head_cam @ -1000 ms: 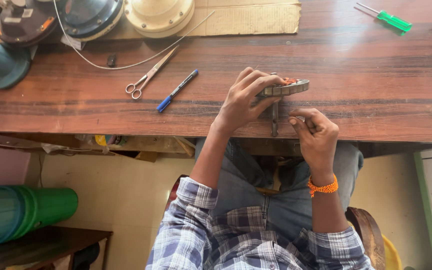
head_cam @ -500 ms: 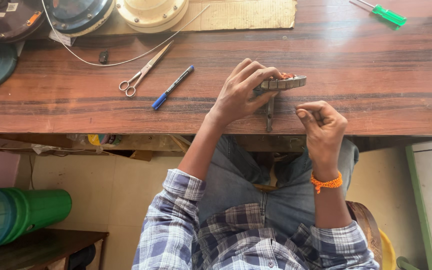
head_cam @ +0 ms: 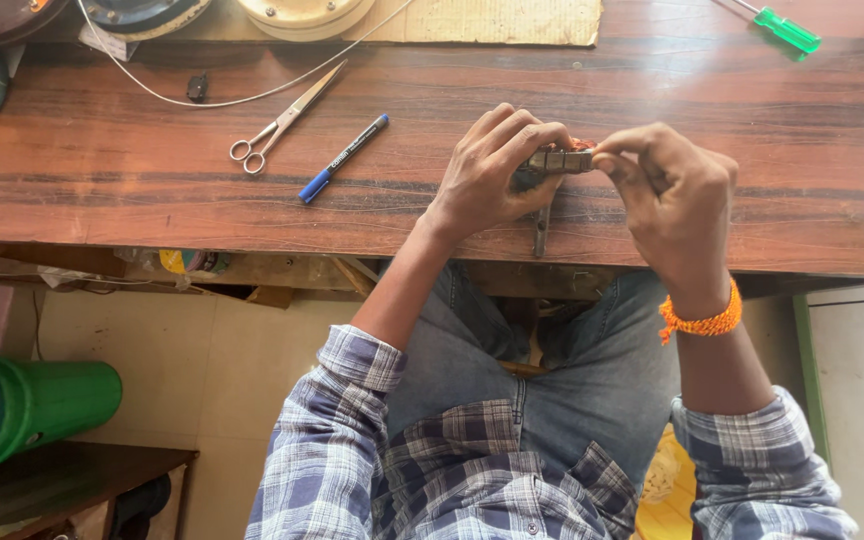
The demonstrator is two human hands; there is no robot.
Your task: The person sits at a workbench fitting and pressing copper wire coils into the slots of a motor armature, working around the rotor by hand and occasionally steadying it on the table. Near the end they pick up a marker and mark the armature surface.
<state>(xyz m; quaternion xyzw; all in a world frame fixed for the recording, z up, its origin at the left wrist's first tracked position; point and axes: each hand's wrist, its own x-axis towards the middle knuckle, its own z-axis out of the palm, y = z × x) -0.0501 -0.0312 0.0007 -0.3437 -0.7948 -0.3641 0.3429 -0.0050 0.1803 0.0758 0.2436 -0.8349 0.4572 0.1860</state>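
Observation:
My left hand [head_cam: 492,170] grips a small grey metal part [head_cam: 560,160] with a reddish bit at its top, held just above the wooden table [head_cam: 152,190]. My right hand [head_cam: 667,195] pinches the same part from its right end, fingers closed on it. A thin dark metal tool [head_cam: 541,230] lies on the table under my left hand, pointing to the table's near edge. An orange thread band [head_cam: 697,320] circles my right wrist.
Scissors [head_cam: 277,125] and a blue-capped pen [head_cam: 342,158] lie left of my hands. A white wire [head_cam: 252,98] curves along the back. A green-handled screwdriver [head_cam: 782,28] lies far right. Cardboard [head_cam: 497,20] and round devices [head_cam: 307,12] line the back edge. A green cylinder [head_cam: 22,410] sits below.
My right hand has risen from the table's near edge to the metal part and closed on its right end. The left hand has kept its grip.

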